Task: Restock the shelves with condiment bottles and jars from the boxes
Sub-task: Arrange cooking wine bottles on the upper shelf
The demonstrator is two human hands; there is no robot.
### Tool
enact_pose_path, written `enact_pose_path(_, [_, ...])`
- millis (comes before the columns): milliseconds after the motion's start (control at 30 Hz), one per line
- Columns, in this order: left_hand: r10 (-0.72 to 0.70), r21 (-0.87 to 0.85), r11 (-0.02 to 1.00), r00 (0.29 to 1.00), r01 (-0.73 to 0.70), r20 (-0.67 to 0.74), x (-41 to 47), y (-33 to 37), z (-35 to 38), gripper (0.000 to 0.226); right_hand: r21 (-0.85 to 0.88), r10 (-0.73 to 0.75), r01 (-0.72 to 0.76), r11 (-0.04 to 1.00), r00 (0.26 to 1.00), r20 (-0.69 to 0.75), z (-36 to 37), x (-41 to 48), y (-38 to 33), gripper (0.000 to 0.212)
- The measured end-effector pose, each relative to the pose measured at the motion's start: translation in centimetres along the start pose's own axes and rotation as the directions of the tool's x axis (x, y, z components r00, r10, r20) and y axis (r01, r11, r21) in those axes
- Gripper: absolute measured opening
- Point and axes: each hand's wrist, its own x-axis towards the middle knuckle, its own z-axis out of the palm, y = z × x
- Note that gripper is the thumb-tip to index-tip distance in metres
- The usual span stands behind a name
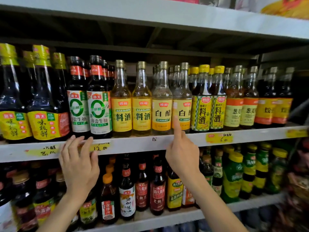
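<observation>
Nothing gripped: the right hand (pixel 182 154) touches a forefinger (pixel 176 126) to the clear glass, yellow-labelled vinegar bottle (pixel 182 91) standing on the grey metal shelf (pixel 133 143). The left hand (pixel 80 164) rests loose on its front edge. A stock check, I'd say; next, fetch bottles from boxes, unseen here.

Middle shelf (pixel 150 141): soy sauce bottles (pixel 98 104) left, cooking wine bottles (pixel 122 113) beside them, vinegar bottles (pixel 162 113) next right. Lower shelf (pixel 250 204): more bottles (pixel 142 186) beneath. Left hand (pixel 80 166) on the middle shelf's edge; right hand (pixel 182 154) forefinger touches a vinegar bottle.

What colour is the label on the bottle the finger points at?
Yellow, with black characters, on the clear bottle that the right hand points at; head view.
</observation>
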Motion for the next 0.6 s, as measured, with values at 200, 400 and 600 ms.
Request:
enact_pose_path(200, [-0.034,-0.04,0.999,0.999,0.034,-0.002,-0.3,0.2,0.2,0.044,-0.164,0.225,-0.215,0.963,0.973,0.045,-0.8,-0.9,5.5,0.099])
enact_pose_path(400, [0.133,-0.126,0.984,0.99,-0.127,0.042,0.6,7.7,0.5,0.044,-0.223,0.249,-0.229,0.947,0.966,0.065,-1.4,-0.4,9.6,0.094])
enact_pose_path(600, [0.366,-0.248,0.915,0.913,-0.318,0.178,1.0,18.6,3.6,0.044,-0.213,0.287,-0.279,0.936,0.958,0.006,-3.2,0.4,15.0,0.091])
